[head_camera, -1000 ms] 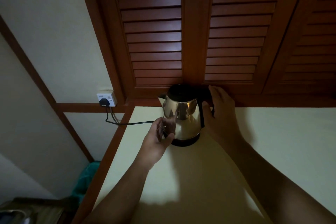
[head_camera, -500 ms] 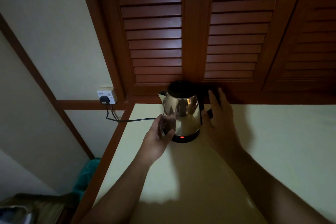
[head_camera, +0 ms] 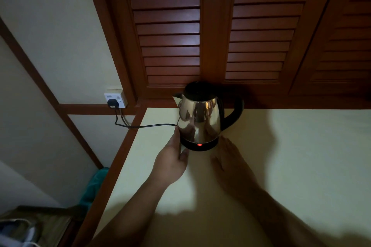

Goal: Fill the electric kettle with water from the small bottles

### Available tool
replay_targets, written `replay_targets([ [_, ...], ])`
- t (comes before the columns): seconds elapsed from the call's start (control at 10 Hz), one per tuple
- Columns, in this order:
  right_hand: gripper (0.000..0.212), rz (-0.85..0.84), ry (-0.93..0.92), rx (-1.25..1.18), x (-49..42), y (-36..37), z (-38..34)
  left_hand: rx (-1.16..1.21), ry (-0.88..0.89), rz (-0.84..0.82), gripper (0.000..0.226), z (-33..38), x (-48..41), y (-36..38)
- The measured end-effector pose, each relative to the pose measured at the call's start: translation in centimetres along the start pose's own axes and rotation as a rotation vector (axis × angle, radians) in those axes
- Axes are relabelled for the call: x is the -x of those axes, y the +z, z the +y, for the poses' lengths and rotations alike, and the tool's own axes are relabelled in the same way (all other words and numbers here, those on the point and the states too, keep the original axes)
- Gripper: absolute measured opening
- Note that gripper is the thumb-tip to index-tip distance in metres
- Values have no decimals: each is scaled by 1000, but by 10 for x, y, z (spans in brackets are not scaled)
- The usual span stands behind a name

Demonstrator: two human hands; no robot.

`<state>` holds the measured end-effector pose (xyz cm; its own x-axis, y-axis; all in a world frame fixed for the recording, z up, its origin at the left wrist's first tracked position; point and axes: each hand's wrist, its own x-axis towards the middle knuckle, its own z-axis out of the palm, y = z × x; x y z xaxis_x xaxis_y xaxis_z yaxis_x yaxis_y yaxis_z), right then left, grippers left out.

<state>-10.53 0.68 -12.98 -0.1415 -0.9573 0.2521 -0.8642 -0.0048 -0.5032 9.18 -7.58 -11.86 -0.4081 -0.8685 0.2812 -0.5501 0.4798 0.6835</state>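
A shiny steel electric kettle (head_camera: 200, 120) with a black lid and black handle stands on its black base at the back of a cream counter (head_camera: 291, 156). A red light glows on the base. My left hand (head_camera: 173, 158) is just left of the base, fingers extended, the fingertips at the kettle's lower left side. My right hand (head_camera: 227, 158) hovers low in front of the base, blurred, fingers straight, holding nothing. No bottles are in view.
A black cord (head_camera: 140, 126) runs from the kettle to a plug in a white wall socket (head_camera: 115, 100) at the left. Brown louvred doors (head_camera: 220, 30) rise behind the counter. A wooden edge borders the counter's left side; teal cloth (head_camera: 94, 186) lies below.
My right hand has left the kettle's handle and dropped down in front of the base. The red light came on. My left hand has slid lower along the kettle's side.
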Motion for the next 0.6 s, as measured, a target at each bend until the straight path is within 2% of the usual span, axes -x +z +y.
replay_targets([
  [0.2,62,-3,51,-23,0,-4,-5,-32,-4,9,80,-5,0,1],
  [0.5,62,23,34,-32,-3,-7,-6,-38,0,17,79,-6,-5,0],
  [0.6,64,-5,43,-47,7,-5,-8,63,-34,5,78,-8,8,5],
])
